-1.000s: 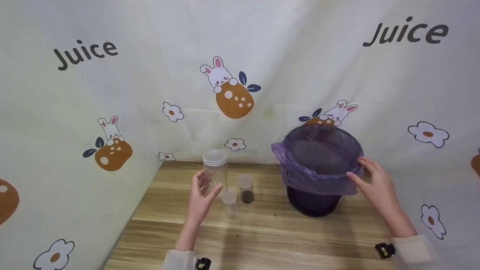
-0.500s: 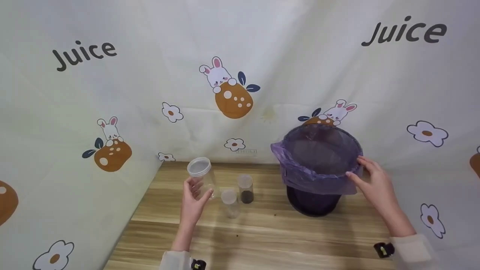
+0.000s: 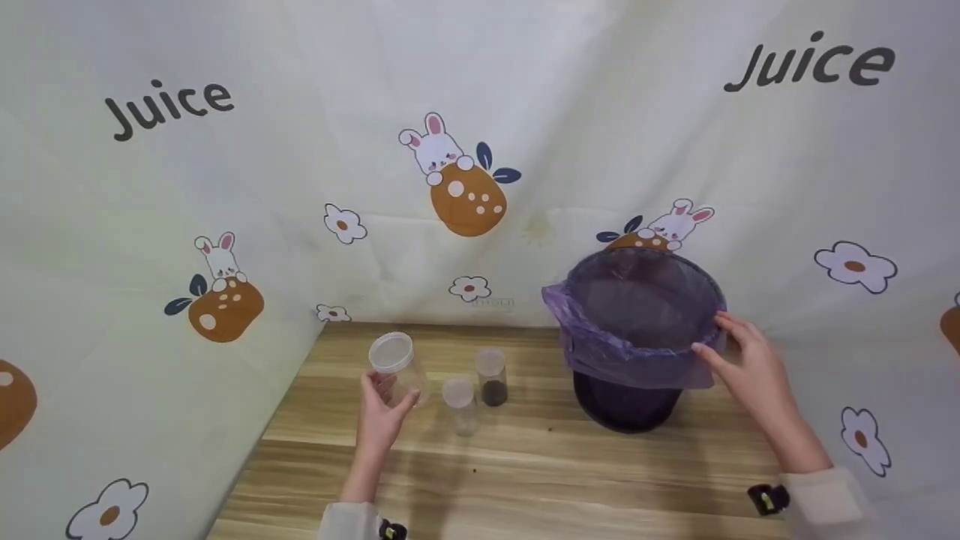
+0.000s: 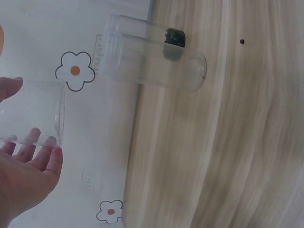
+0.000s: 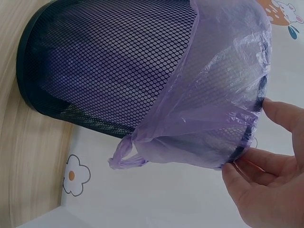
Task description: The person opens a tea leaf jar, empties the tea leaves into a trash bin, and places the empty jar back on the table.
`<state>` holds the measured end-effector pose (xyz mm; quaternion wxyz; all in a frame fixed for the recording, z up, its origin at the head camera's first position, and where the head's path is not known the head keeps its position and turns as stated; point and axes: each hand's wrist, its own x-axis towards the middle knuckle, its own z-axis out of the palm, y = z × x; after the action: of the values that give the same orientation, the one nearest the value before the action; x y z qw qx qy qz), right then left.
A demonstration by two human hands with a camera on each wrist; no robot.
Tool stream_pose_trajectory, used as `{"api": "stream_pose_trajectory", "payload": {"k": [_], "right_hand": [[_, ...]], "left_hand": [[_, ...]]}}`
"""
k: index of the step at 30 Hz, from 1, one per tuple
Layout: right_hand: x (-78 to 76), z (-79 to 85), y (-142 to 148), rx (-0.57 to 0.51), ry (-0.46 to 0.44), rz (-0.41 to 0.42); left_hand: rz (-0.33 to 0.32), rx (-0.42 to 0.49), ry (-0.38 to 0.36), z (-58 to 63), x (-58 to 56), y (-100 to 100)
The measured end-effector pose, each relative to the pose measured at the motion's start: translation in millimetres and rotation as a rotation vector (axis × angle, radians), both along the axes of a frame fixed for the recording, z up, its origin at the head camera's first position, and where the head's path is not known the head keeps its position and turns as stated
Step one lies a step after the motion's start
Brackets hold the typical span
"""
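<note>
My left hand (image 3: 381,420) grips a clear plastic jar (image 3: 403,381), its whitish top tilted up and to the left. In the left wrist view, the fingers curl round the side of the jar (image 4: 35,111) near its base. My right hand (image 3: 750,375) holds the rim of a dark mesh trash can (image 3: 630,409), thumb and fingers spread along it. A purple trash bag (image 3: 630,367) lines the can and folds over its rim. The right wrist view shows the fingertips right at that rim, over the bag (image 5: 213,109).
Two smaller clear jars stand between the hands: a front jar (image 3: 461,409) and a back jar (image 3: 492,379) with dark contents at its bottom. Beneath them is a wooden tabletop (image 3: 540,480). A printed cloth (image 3: 570,135) hangs behind and at the sides.
My left hand has moved left and lower in the head view with the jar, whose top now leans left, apart from the small jars. The right hand stays on the can's rim.
</note>
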<state>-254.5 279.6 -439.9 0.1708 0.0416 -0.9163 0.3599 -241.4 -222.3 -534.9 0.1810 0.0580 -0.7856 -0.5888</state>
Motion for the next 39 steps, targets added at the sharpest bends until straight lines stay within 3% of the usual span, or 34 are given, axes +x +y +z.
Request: {"api": "stream_pose_trajectory", "payload": {"k": [5, 25, 36, 39], "right_hand": [[0.1, 0.6, 0, 0.009, -0.015, 0.004], [-0.8, 2.0, -1, 0.021, -0.014, 0.004], [0.3, -0.7, -1, 0.022, 0.014, 0.003], [0.2, -0.8, -1, 0.022, 0.025, 0.004]], "left_hand": [[-0.029, -0.031, -0.061, -7.0, 0.7, -5], [0.017, -0.099, -0.117, -36.8, 0.4, -12], [-0.021, -0.097, -0.164, -47.7, 5.9, -14], [-0.005, -0.104, -0.172, -51.7, 6.4, -13]]}}
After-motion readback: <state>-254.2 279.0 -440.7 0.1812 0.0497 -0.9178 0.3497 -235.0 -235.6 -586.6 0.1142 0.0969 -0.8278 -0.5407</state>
